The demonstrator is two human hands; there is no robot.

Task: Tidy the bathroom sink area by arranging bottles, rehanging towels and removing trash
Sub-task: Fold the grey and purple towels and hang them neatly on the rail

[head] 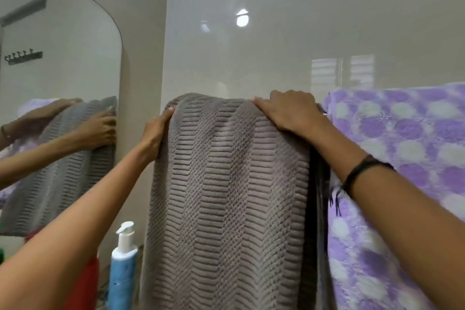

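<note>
A grey ribbed towel [226, 196] hangs down the beige wall, draped over a rail that is hidden under it. My left hand [156, 136] grips the towel's upper left edge, thumb on the front. My right hand [289, 111] lies over the towel's upper right corner with its fingers curled over the top fold. A purple towel with pale dots [402, 158] hangs right beside it, partly behind my right forearm.
A blue pump bottle with a white head [123, 264] stands at the lower left, next to something red [85, 284]. A mirror [57, 70] on the left wall reflects my hands and the grey towel.
</note>
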